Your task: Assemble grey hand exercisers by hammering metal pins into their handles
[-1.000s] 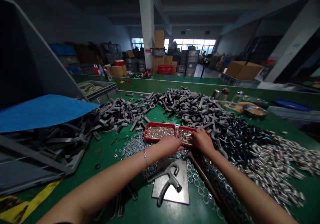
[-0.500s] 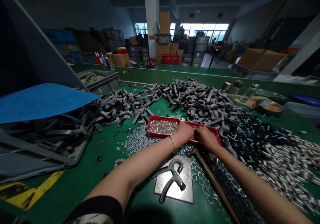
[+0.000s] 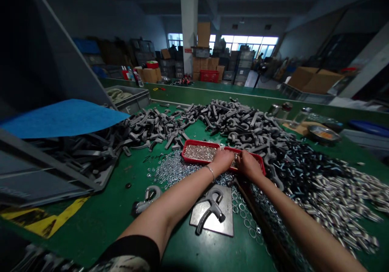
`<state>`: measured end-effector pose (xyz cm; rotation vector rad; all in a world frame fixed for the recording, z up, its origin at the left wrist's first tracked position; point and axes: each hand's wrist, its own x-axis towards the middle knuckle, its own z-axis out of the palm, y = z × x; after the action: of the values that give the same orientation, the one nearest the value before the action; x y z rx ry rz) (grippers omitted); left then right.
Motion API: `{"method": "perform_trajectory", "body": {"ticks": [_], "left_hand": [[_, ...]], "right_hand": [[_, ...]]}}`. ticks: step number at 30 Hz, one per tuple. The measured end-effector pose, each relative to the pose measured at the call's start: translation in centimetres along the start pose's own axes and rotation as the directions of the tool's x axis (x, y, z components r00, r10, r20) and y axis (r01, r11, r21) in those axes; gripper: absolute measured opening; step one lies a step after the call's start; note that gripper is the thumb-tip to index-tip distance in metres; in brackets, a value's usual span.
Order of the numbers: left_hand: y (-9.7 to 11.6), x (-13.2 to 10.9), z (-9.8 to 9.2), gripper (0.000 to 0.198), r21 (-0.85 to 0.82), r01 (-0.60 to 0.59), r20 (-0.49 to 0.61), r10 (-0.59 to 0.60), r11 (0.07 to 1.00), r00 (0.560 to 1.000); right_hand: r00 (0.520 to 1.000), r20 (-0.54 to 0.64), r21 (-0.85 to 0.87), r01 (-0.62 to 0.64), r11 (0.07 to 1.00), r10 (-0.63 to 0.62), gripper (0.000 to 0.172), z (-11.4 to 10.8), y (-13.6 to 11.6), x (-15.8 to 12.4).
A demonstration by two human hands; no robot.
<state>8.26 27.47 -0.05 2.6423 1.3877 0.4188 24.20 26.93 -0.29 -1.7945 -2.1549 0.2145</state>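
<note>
Left hand [image 3: 224, 160] and right hand [image 3: 249, 165] sit together over the one-o'clock red tray [image 3: 262, 164], grip unclear from here. The twelve-o'clock tray [image 3: 194, 161] holds metal parts [image 3: 199, 152]. Eleven o'clock: crate [image 3: 138, 103] marked "F".

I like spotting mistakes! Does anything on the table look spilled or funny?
Yes: little rings lie loose beside the red trays, so they look spilled, though maybe on purpose. One black piece lies alone, left of the rings.

Red trays [image 3: 194, 160], green tabletop [image 3: 100, 227], blue sheet [image 3: 65, 118], yellow-black tape [image 3: 68, 211]
</note>
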Motion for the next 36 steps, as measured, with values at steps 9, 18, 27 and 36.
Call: {"method": "perform_trajectory", "body": {"ticks": [9,18,27,36], "left_hand": [[-0.4,-7.6,-3.1,0.021,-0.364,0.148,-0.122,-0.204,0.92,0.971],[-0.6,-20.8,-3.1,0.018,-0.875,0.323,0.118,-0.489,0.36,0.864],[0.5,-20.4,-3.2,0.014,-0.814,0.389,0.146,-0.498,0.43,0.855],[1.6,-18.2,0.1,0.012,-0.427,0.345,0.024,-0.371,0.836,0.928]], "right_hand": [[0.982,0.102,0.438,0.101,0.893,-0.16,0.018,-0.5,-2.3,-7.3],[0.952,0.227,0.463,0.081,0.883,-0.207,0.024,3.4,-3.2,-12.3],[0.892,0.362,0.068,0.266,0.962,-0.272,0.013,2.0,-6.0,-10.3],[0.921,0.354,-0.257,0.26,0.931,-0.16,0.021,-0.6,-2.8,-11.4]]}}
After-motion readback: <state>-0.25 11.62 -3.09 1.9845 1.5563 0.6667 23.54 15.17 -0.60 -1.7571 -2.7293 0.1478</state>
